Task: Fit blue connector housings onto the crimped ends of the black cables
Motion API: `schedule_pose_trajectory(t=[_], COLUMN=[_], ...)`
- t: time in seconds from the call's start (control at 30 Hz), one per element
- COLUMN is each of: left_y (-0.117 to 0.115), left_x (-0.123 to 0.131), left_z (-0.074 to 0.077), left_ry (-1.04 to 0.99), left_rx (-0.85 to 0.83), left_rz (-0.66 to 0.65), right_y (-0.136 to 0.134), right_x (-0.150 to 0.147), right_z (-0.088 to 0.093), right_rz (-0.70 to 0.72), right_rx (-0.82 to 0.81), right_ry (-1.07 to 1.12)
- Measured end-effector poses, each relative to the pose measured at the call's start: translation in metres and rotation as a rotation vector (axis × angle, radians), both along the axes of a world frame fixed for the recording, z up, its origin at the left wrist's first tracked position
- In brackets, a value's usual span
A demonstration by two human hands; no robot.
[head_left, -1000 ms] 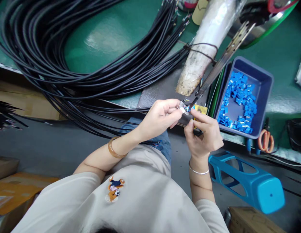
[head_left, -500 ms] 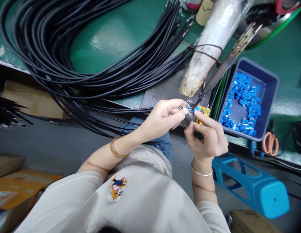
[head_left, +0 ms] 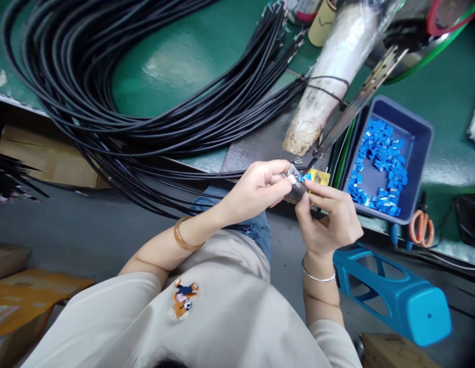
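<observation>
My left hand (head_left: 258, 186) is closed in a pinch around the wire end of a black cable (head_left: 222, 175); a small white piece (head_left: 292, 179) and fine wires stick out past its fingertips. Right beside them is a small blue circuit board (head_left: 305, 177). My right hand (head_left: 329, 214) has thumb and index finger pinched together just below and right of the board; what lies between them is too small to make out. The dark tip of a soldering iron (head_left: 352, 110) with a perforated metal shaft comes down from the upper right, close to the board.
A large bundle of black cables (head_left: 176, 120) loops across the green table (head_left: 176, 61). A plastic-wrapped tube (head_left: 322, 97) slants above my hands. To the right are a grey bin (head_left: 417, 122) of blue boards, orange-handled scissors (head_left: 421, 228) and a blue stool (head_left: 425, 312).
My right hand's thumb and index finger have drawn closer together and the hand has shifted slightly right. My left hand keeps its hold near the iron's tip. The view has shifted slightly.
</observation>
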State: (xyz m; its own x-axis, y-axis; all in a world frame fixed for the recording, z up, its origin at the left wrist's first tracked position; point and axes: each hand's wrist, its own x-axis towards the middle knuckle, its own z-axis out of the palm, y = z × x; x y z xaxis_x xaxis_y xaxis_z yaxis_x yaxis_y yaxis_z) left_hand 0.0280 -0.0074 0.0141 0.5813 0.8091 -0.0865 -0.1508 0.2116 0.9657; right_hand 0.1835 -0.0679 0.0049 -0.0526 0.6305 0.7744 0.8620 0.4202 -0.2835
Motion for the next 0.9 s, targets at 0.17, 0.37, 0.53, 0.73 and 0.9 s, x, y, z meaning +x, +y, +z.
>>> schedule_pose_trajectory(t=[0.17, 0.37, 0.53, 0.73, 0.9], left_y=[0.0014, 0.0025, 0.0021, 0.0011, 0.0008], left_x=[0.0008, 0.0007, -0.0001, -0.0027, -0.0034], left_z=[-0.0011, 0.0001, 0.0028, 0.0065, 0.0063], left_ry=[0.008, 0.044, 0.04, 0.087, 0.124], left_rx=[0.023, 0.064, 0.119, 0.133, 0.105], left_rz=[-0.007, 0.0, -0.001, -0.018, -0.032], right_y=[0.0014, 0.0021, 0.0039, 0.0031, 0.0011], right_x=[0.0011, 0.0018, 0.0018, 0.0059, 0.0077], right_z=[-0.0004, 0.0006, 0.003, 0.0052, 0.0023], right_rz=[-0.007, -0.006, 0.013, 0.04, 0.05], right_rx=[-0.001, 0.021, 0.051, 0.07, 0.09], right_ry=[-0.01, -0.014, -0.036, -0.154, -0.178])
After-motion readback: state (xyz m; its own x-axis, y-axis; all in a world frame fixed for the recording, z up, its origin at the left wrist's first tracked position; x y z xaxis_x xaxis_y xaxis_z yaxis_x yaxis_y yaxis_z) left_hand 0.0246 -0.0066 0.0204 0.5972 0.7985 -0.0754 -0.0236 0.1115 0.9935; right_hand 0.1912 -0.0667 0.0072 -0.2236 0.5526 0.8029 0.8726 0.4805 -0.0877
